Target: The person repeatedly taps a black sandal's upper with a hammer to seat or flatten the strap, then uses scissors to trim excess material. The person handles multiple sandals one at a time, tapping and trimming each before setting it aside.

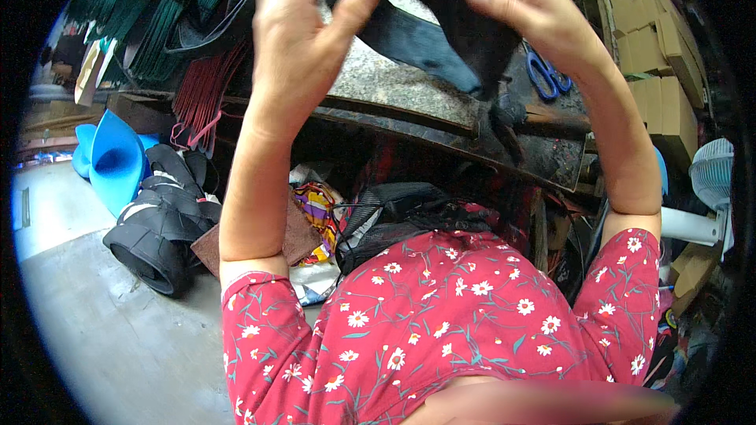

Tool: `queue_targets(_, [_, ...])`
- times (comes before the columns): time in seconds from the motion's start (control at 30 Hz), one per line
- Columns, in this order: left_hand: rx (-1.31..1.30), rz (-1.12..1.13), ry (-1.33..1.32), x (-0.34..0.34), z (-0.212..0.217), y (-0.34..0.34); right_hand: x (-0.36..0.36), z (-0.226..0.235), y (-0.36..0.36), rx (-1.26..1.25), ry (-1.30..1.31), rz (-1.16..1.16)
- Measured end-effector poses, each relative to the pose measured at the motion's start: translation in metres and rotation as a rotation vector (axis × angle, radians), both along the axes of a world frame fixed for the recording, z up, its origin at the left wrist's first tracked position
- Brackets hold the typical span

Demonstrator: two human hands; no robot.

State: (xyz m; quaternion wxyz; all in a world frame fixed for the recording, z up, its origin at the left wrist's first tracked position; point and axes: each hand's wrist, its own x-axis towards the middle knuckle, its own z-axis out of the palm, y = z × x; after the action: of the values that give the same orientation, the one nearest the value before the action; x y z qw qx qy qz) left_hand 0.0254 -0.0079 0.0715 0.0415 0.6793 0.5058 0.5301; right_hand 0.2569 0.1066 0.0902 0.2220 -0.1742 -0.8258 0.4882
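Note:
A curved black piece of pliable material (421,43) forms a loop above the worktable (405,83), partly smeared by motion. On its right side my right hand (531,4) grips it with thumb and fingers. My left hand (311,27) is at the loop's left edge, thumb stretched away from the fingers; the fingertips run out at the top of the head view. Whether the left thumb touches the piece cannot be told. Something small and yellow shows by my right fingertips. Blue-handled scissors (545,77) lie on the table below my right forearm.
Bundles of green strips (157,39) and dark red strips (206,94) hang at the left. Blue curved sheets (118,153) and rolled black pieces (161,228) lie beside my left arm. Cardboard boxes (650,39) are stacked at the right, near a fan (713,173).

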Motion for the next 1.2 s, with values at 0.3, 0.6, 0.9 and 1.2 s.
queue_targets(0.3, [-0.076, 0.325, 0.032, 0.076, -0.048, 0.001, -0.021, -0.038, -0.024, -0.667, 0.459, -0.031])
queue_targets(0.6, [-0.139, -0.112, -0.387, 0.015, -0.061, 0.025, 0.136, -0.081, -0.039, 0.568, -0.714, -0.213])
queue_targets(0.9, [-0.255, 0.27, -0.061, 0.025, -0.131, 0.044, 0.135, -0.097, -0.052, 0.429, -0.247, -0.545])
queue_targets(1.2, [-0.091, 0.224, -0.211, 0.02, -0.136, 0.039, 0.06, -0.1, -0.038, 0.523, -0.493, -0.494])
